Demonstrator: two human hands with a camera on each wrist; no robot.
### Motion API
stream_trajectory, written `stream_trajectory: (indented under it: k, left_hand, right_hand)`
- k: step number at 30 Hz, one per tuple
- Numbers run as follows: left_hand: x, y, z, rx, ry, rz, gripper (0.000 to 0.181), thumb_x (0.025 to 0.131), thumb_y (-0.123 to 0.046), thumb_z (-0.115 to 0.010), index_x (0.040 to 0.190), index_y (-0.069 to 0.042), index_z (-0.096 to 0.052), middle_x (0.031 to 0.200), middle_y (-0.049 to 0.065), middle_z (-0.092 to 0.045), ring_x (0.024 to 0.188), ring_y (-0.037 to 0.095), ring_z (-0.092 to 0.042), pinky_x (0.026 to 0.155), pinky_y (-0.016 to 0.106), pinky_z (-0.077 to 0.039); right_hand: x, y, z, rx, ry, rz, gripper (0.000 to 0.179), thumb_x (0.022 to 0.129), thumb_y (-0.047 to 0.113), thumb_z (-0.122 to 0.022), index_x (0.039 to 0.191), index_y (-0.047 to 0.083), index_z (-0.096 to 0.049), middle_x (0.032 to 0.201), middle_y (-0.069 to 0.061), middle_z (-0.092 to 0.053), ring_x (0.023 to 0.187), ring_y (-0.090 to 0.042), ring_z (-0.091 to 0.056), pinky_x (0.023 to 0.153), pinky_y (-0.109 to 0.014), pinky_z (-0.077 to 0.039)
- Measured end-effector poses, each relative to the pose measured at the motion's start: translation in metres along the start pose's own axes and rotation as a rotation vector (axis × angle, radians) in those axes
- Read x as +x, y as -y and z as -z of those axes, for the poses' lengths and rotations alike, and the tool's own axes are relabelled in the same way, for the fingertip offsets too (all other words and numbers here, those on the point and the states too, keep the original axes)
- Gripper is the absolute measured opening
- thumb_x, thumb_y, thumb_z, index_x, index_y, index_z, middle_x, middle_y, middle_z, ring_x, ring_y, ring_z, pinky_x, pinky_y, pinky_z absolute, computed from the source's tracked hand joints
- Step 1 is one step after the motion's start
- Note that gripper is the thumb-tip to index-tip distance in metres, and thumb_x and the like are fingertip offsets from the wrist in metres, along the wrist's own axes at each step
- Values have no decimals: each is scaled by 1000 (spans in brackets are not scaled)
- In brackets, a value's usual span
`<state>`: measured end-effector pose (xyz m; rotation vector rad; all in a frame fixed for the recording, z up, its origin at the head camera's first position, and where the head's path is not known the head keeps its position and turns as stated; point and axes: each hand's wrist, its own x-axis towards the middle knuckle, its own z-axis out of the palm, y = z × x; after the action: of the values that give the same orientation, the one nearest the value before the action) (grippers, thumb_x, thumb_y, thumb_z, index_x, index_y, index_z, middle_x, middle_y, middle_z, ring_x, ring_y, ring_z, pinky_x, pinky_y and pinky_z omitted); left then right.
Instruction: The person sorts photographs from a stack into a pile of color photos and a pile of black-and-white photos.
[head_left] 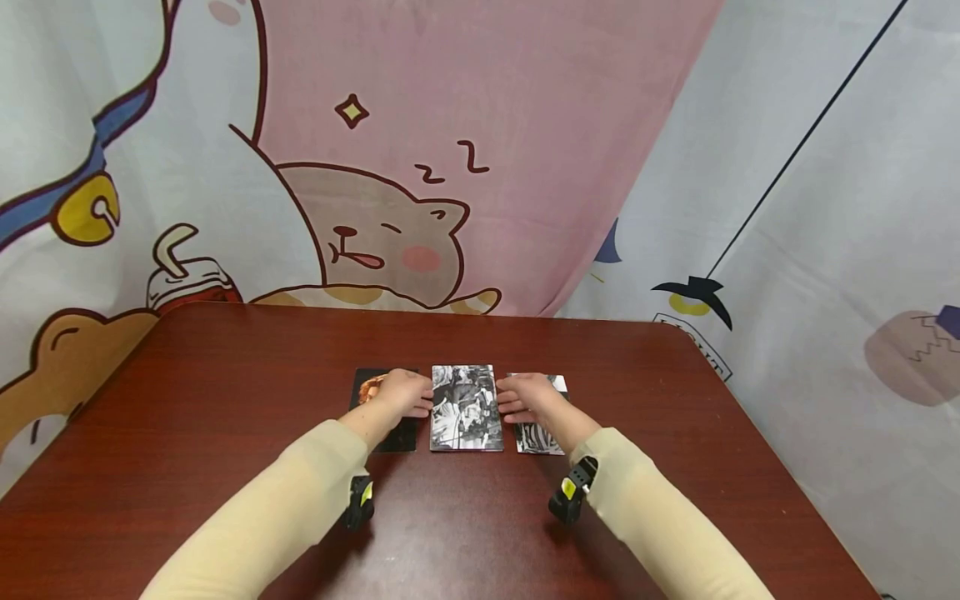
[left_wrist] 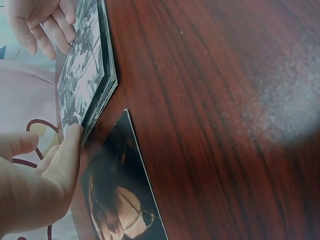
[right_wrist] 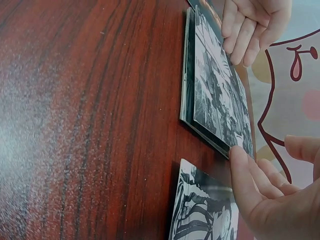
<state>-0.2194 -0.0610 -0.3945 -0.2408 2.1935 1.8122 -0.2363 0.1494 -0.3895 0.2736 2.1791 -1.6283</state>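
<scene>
From my remote seat I have the stack of prints [head_left: 465, 408] in the middle of the head view, flat on the table between the two hands, with a busy black-and-white picture on top. I judge the gathering here to be well along but not finished: several prints lie on one another, yet the right wrist view shows the top one sitting off from the layers beneath, so the edges are not flush. Two prints lie outside the pile, and whether they belong in it I can't tell.

The stack's long axis runs away from the person, toward the far edge, with a short side facing me (which way up the top picture reads, I can't make out).

The left hand [head_left: 405, 393] is at the stack's left side, a fingertip against its edge; the right hand [head_left: 531, 396] mirrors it on the other side. Neither grasps anything: the fingers are extended, touching rather than clasping.

Partly under the left hand lies a dark print [head_left: 405, 435] with an orange figure, apart from the stack; partly under the right lies a striped black-and-white print [head_left: 540, 439], also apart. Both run lengthwise much as the stack does.

Farther out I see pale sleeves [head_left: 300, 492], the reddish-brown table [head_left: 450, 542], and behind it a cartoon-printed curtain [head_left: 540, 108].
</scene>
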Motion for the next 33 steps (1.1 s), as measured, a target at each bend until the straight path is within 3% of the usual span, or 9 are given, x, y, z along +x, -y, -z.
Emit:
stream_trajectory:
  k: [6, 10, 13, 16, 17, 19, 21, 25, 33]
  left_hand:
    - [-4, -5, 0, -28, -14, -3, 40, 89, -3, -39, 123, 18, -45, 122, 36, -53, 107, 42, -59, 84, 43, -56]
    - [8, 5, 2, -107, -9, -50, 33, 87, -1, -46, 117, 11, -54, 115, 25, -58, 98, 35, -62, 78, 39, -59]
    - [52, 38, 3, -169, 15, -78, 30, 83, -3, -57, 112, 6, -59, 103, 17, -61, 85, 25, -63, 67, 33, -60]
    - [63, 43, -1, -155, -1, -30, 36, 83, -3, -61, 117, 6, -58, 100, 17, -62, 81, 22, -61, 65, 29, -59]
    - [62, 42, -3, -143, -12, -6, 37, 83, -2, -61, 118, 6, -57, 98, 17, -62, 78, 21, -59, 63, 27, -58]
    - [35, 18, -7, -114, -29, 33, 40, 85, 0, -58, 125, 7, -53, 101, 16, -60, 79, 18, -56, 63, 24, -57]
    - [19, 5, -10, -117, -27, 30, 40, 86, 2, -56, 126, 10, -51, 97, 14, -58, 75, 15, -53, 58, 18, -54]
    - [4, -5, -13, -128, -12, 25, 40, 88, 3, -54, 127, 11, -50, 95, 11, -54, 73, 13, -50, 55, 13, -51]
    - [5, -7, -17, -122, -33, 40, 38, 88, 3, -54, 126, 7, -52, 102, 13, -55, 73, 13, -50, 55, 14, -49]
  right_hand:
    - [0, 1, 0, 29, -2, 7, 50, 94, 16, -51, 134, -8, -36, 118, -30, -60, 75, -15, -64, 66, -28, -58]
    - [-1, 2, -1, 60, -11, -1, 44, 92, 13, -52, 130, -7, -42, 99, -16, -67, 67, -11, -61, 61, -24, -56]
    - [-1, 2, -1, 76, -14, -4, 41, 90, 9, -54, 127, -7, -47, 85, -2, -63, 64, -8, -58, 57, -20, -53]
    - [-1, 3, -1, 69, -27, -5, 40, 89, 5, -57, 127, -7, -50, 82, 1, -61, 63, -7, -56, 57, -18, -52]
    - [0, 3, -2, 63, -36, -11, 41, 88, 5, -58, 127, -6, -51, 85, -1, -61, 65, -8, -56, 58, -18, -52]
    - [0, 2, -2, 40, -51, -17, 43, 88, 7, -59, 129, -5, -50, 99, -7, -62, 76, -13, -59, 66, -22, -54]
    - [1, 1, -4, 26, -55, -19, 48, 89, 9, -59, 133, -5, -46, 118, -16, -58, 94, -22, -60, 79, -31, -55]
    - [2, 1, -5, 27, -38, -18, 55, 90, 10, -57, 139, -5, -37, 138, -25, -43, 123, -35, -48, 98, -46, -47]
    - [2, 2, -2, 25, -56, -28, 52, 90, 10, -59, 137, -4, -41, 123, -18, -53, 103, -24, -57, 84, -37, -53]
